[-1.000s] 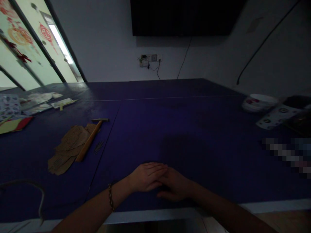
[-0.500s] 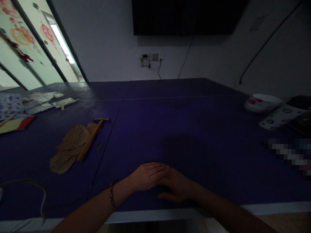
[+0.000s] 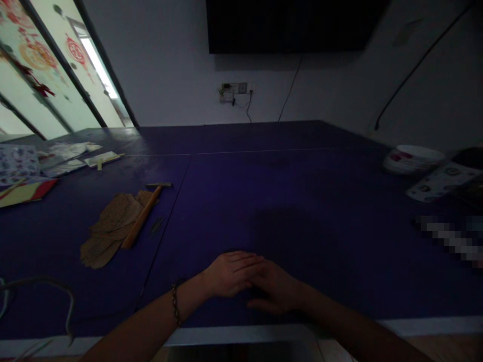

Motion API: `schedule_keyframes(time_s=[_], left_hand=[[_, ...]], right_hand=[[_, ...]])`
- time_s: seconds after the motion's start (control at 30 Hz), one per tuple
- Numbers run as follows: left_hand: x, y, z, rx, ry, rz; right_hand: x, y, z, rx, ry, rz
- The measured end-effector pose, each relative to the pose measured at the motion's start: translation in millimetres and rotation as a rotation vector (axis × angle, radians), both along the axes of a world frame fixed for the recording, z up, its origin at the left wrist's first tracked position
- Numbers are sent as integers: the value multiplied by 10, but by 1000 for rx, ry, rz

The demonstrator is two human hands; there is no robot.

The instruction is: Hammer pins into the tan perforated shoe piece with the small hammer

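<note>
My left hand (image 3: 230, 273) lies over the fingers of my right hand (image 3: 277, 289) near the front edge of the purple tabletop (image 3: 234, 201). Its fingers are stretched out and hold nothing. Beneath it, my right hand rests with the thumb apart; its fingertips are partly hidden. To the left of my hands, a hammer (image 3: 141, 218) with a wooden handle leans across a stack of brown, flat, rounded pieces (image 3: 109, 226). Beside the handle lie several thin metal pins or nails (image 3: 156, 227). Neither hand touches these things.
White packets (image 3: 70, 151) and a red and yellow sheet (image 3: 28, 192) lie at the far left. A pale cable (image 3: 56, 283) curves at the near left. At the right stand a white tub (image 3: 413, 158) and a patterned container (image 3: 439, 183). A seam crosses the tabletop.
The whole scene shifts very slightly to the right as the camera moves. My hands keep the same pose, one over the other.
</note>
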State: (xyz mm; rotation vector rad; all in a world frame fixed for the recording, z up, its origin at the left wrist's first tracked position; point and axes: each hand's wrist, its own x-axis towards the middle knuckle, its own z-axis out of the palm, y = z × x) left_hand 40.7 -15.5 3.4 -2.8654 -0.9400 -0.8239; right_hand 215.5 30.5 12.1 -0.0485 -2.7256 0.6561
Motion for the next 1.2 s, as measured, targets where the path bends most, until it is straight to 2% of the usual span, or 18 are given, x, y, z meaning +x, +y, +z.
schedule_keyframes(time_s=[0.3,0.6,1.2], left_hand=[[19,-14,58,-16,21,43],[24,-5,45,-66,10,64],[35,-15,65,-70,55,82]], right_hand=[[-5,-6,130,-11,30,15],[5,30,82,-75,-4,26],[33,23,109,-54,-80,10]])
